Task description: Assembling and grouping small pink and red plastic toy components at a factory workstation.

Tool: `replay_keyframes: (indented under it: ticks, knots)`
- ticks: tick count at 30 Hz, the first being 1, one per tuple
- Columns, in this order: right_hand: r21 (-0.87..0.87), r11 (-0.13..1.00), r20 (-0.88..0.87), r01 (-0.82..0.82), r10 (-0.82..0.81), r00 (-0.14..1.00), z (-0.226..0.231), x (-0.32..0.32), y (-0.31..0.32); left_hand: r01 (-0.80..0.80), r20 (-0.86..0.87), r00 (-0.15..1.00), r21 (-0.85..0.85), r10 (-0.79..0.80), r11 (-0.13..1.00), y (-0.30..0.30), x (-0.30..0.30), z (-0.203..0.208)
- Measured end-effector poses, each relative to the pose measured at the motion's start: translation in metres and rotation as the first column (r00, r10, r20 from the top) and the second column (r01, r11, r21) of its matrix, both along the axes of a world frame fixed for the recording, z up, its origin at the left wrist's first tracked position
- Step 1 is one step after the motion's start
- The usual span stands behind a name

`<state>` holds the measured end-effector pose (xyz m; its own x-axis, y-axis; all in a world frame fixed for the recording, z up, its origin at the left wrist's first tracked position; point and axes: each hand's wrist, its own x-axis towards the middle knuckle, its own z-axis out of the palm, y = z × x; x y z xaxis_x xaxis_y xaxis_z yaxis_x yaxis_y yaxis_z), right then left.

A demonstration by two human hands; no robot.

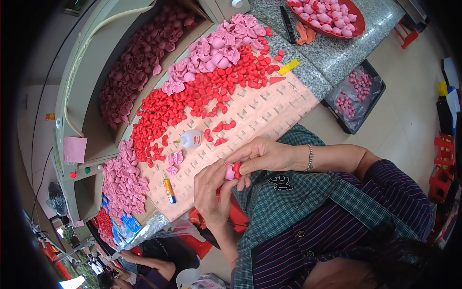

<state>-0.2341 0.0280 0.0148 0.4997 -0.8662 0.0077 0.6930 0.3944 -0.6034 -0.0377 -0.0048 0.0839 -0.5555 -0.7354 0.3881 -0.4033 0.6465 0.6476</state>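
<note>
Above the edge of the work surface, my left hand (210,195) pinches a small pink rubbery figure (229,174) with a red part on one side. My right hand (260,155) has its thumb and fingers closed on the same piece, at the red part (237,168). A small white squeeze bottle (191,139) with a thin tip stands beyond my hands. Several loose pink pieces (173,162) lie left of the bottle, and some red pieces (220,127) lie past it. Nearer my left hand is a yellow and blue tube (169,190).
Red pieces (192,94) and pink shells (219,45) cover the far side of the patterned pink sheet (262,108). More pink shells fill the machine's opening (144,62). A red bowl (353,32) of pink figures stands far right, above a black crate (380,94). Another person (151,267) sits lower left.
</note>
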Motion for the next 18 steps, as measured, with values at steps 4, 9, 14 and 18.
replay_keyframes:
  ticks: [4, 9, 14, 18]
  knots:
    - [-0.005, 1.000, -0.004, 0.009, -0.009, 1.000, -0.0004, 0.0013, 0.0000, 0.023, 0.018, 1.000, -0.008, -0.023, 1.000, -0.0012, -0.0002, -0.0007]
    - [-0.004, 1.000, -0.005, 0.004, -0.004, 1.000, -0.0001, -0.0001, 0.0010, 0.037, 0.006, 0.999, 0.018, -0.037, 0.999, -0.0012, 0.0024, -0.0007]
    - [-0.028, 0.999, -0.011, 0.019, -0.020, 1.000, -0.0012, 0.0025, 0.0016, 0.030, -0.033, 0.999, 0.078, -0.028, 0.997, 0.0002, 0.0037, -0.0021]
    - [-0.081, 0.995, -0.041, 0.053, -0.056, 0.998, 0.0031, 0.0030, 0.0023, -0.026, -0.144, 0.988, 0.150, 0.048, 0.988, 0.0060, 0.0009, -0.0097]
